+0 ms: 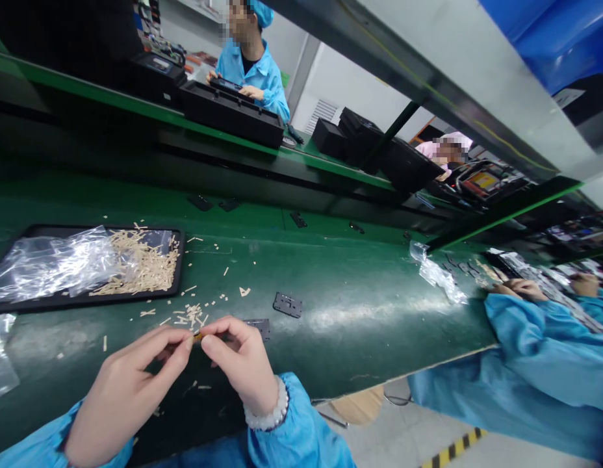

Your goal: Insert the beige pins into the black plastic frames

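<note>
Thumb and fingertips of my left hand (130,383) are pinched together at one end of a small amber-orange piece (198,337), too small to name more exactly. My right hand (245,361), with a beaded bracelet at the wrist, pinches its other end. Just beyond the fingertips lies a loose pile of short beige strips (193,314) on the green bench. A black flat plate (260,328) is partly hidden behind my right hand. Another black plate with holes (287,305) rests to the right of it.
At left, a black tray (180,273) bears clear plastic bags (62,263) and many beige strips (140,266). Small black parts (298,220) lie along the bench's back. A plastic bag (438,273) and a co-worker's blue sleeve (535,338) are at right. Another person (255,71) stands behind the shelf.
</note>
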`<state>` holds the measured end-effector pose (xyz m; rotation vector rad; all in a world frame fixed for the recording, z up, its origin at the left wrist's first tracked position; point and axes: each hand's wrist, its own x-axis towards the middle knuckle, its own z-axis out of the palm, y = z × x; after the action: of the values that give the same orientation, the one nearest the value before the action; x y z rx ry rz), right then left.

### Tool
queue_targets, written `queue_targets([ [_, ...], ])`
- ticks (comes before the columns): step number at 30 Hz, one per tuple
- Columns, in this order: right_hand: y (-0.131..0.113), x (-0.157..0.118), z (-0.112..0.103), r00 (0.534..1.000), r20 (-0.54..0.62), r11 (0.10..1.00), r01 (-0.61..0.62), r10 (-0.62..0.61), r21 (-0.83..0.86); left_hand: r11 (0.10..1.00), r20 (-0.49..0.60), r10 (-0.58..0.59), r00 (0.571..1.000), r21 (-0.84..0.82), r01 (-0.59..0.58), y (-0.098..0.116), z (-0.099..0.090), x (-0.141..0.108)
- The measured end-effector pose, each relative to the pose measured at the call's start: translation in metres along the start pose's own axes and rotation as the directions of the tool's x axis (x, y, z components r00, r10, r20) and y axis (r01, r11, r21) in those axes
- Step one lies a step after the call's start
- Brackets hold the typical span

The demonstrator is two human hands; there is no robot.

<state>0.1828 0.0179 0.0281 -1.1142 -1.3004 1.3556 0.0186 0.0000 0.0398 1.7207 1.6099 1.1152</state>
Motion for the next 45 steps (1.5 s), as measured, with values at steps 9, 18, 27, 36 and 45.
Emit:
queue_targets([
  [9, -0.006, -0.007, -0.016, 0.975, -0.18, 0.963, -0.08, 0.129, 0.257, 0.975, 0.101, 0.201, 0.974, 0.074, -0.209, 0.008, 0.021, 0.008],
  [18, -0.009, -0.023, -0.088, 0.855, -0.5, 0.971, -0.018, 0.137, 0.237, 0.782, 0.44, 0.491, 0.752, 0.158, -0.603, -0.029, 0.089, 0.029],
  [27, -0.003, -0.036, -0.062, 0.909, -0.169, 0.781, -0.22, 0.382, 0.585, 0.719, 0.287, 0.648, 0.706, 0.073, -0.691, -0.03, 0.064, 0.018],
  [36, -0.02, -0.028, -0.013, 0.972, -0.13, 0.687, -0.041, 0.196, 0.726, 0.58, 0.228, -0.335, 0.914, -0.715, 0.39, 0.009, 0.046, -0.002],
  [45, -0.021, -0.03, 0.015, 0.981, -0.053, 0.886, -0.143, 0.185, 0.441, -0.231, 0.504, -0.364, 0.783, -0.864, 0.448, 0.02, 0.032, 0.009],
])
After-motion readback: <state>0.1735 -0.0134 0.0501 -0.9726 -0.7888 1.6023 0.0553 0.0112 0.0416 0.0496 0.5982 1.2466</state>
